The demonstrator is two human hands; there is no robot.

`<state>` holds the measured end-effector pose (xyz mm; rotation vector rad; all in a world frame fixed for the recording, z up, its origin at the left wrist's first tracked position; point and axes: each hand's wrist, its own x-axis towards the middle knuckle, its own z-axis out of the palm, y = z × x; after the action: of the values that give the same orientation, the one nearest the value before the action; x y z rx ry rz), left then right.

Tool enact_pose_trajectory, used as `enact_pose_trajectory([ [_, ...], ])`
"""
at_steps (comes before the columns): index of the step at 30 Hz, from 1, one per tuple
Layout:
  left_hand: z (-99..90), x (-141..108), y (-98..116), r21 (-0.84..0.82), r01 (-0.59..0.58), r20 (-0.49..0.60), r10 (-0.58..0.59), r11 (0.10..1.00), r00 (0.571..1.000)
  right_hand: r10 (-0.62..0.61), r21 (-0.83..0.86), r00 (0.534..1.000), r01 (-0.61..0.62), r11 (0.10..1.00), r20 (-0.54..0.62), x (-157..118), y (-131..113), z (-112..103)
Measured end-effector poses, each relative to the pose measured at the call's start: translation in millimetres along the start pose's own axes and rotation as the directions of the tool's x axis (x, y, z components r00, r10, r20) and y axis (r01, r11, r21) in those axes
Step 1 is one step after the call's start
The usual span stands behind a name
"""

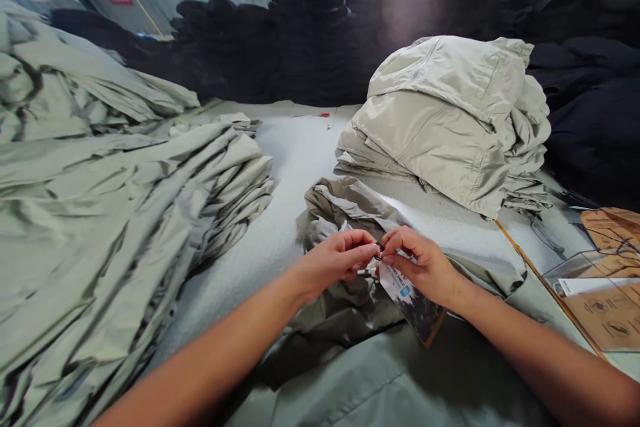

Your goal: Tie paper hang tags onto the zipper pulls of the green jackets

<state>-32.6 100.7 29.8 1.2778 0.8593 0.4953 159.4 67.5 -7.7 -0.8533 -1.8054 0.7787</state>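
Observation:
A grey-green garment (345,333) lies crumpled on the table in front of me. Above it, my left hand (343,255) and my right hand (417,263) meet, both with fingertips pinched on a small black cord loop (379,251). A printed hang tag (417,300), dark with a white upper part and a blue mark, hangs below my right hand over the garment. Part of the tag is covered by my right fingers. Whether the loop is closed is too small to tell.
Pale garments (200,193) are heaped at the left. A folded stack (440,120) stands at the back right. Brown tags (607,307) lie at the right edge, beyond an orange strip (545,283). Dark piles (310,40) line the back; a small red item (325,115) lies on the white table (290,140).

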Motion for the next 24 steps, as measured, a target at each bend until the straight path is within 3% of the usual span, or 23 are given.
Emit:
enact_pose_trajectory([
  [4,3.7,1,-1,-0.139,0.053,-0.015,-0.056,0.989,0.998,-0.046,-0.095,0.999,0.043,0.995,-0.022,0,-3,-1],
  [9,5.8,3,-1,-0.017,-0.022,-0.186,0.018,1.0,0.982,-0.112,-0.184,0.993,0.102,0.978,-0.044,-1,-6,2],
  [12,10.9,2,-2,0.201,-0.087,-0.301,0.146,0.976,0.943,-0.171,-0.282,0.985,0.161,0.946,-0.01,-1,-8,5],
  [14,16.0,2,-5,0.344,-0.156,-0.354,0.282,0.926,0.892,-0.198,-0.349,0.98,0.189,0.918,0.012,-1,-10,7],
  [17,22.3,4,-15,0.407,-0.284,-0.364,0.439,0.868,0.821,-0.202,-0.346,0.979,0.187,0.919,-0.006,-2,-10,8],
  [19,24.1,6,-23,0.36,-0.367,-0.348,0.488,0.858,0.8,-0.132,-0.243,0.989,0.112,0.964,-0.068,-1,-7,7],
  [21,23.7,8,-28,0.303,-0.443,-0.329,0.529,0.844,0.783,0.038,-0.069,0.994,-0.046,0.997,-0.106,0,-4,5],
  [24,21.0,11,-31,0.253,-0.525,-0.283,0.581,0.813,0.763,0.328,0.248,0.945,-0.316,0.916,-0.01,3,0,1],
])
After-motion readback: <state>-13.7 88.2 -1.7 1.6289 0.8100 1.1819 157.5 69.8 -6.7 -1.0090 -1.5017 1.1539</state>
